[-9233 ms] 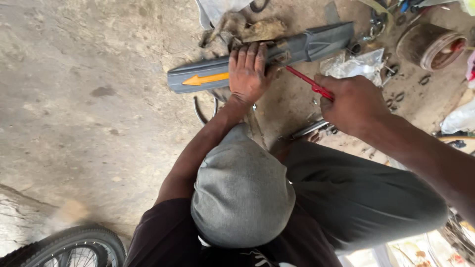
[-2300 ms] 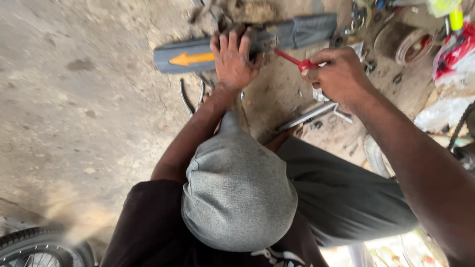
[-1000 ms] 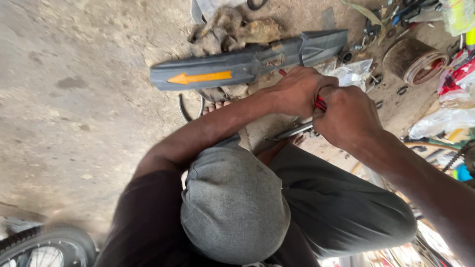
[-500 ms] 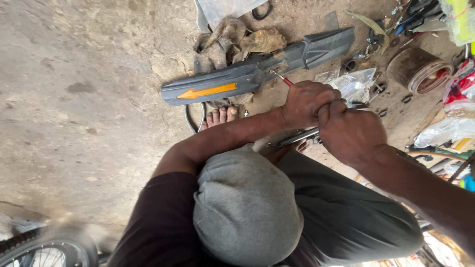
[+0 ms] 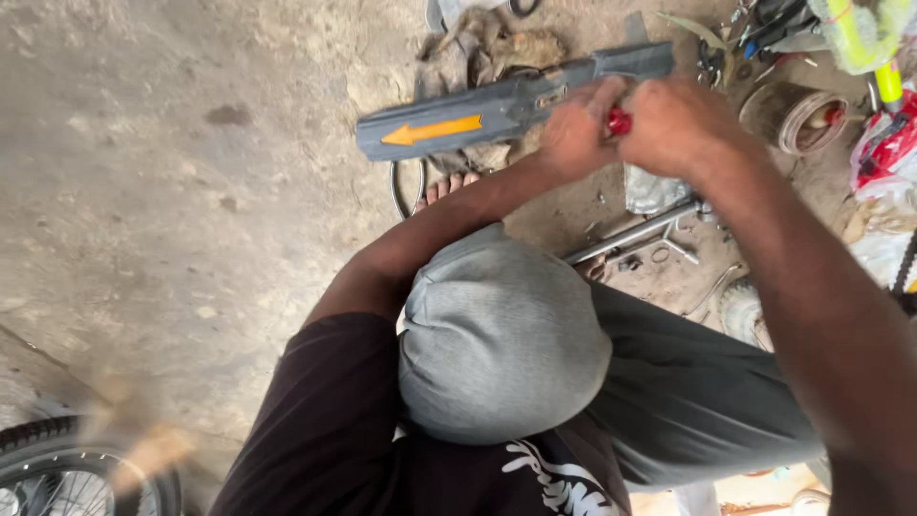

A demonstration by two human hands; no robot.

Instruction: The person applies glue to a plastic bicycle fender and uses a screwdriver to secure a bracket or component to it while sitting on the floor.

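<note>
Clenched together on red tool handle [image 5: 619,121], left hand [image 5: 576,131] and right hand [image 5: 674,122], bearing onto grey plastic panel [image 5: 511,100] lying flat on dirt floor [image 5: 172,220] over rags [image 5: 487,48] for support.

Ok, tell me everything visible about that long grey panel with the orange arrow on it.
The long grey plastic-looking panel with an orange arrow lies roughly level across the dusty concrete floor, rising slightly to the right. Its arrow points left. The body is narrow and moulded, with a darker right end. A brownish crumpled rag lies behind it. The left hand rests against its right part; the right hand beside it grips a red-handled tool. The tool's tip is hidden.
</note>
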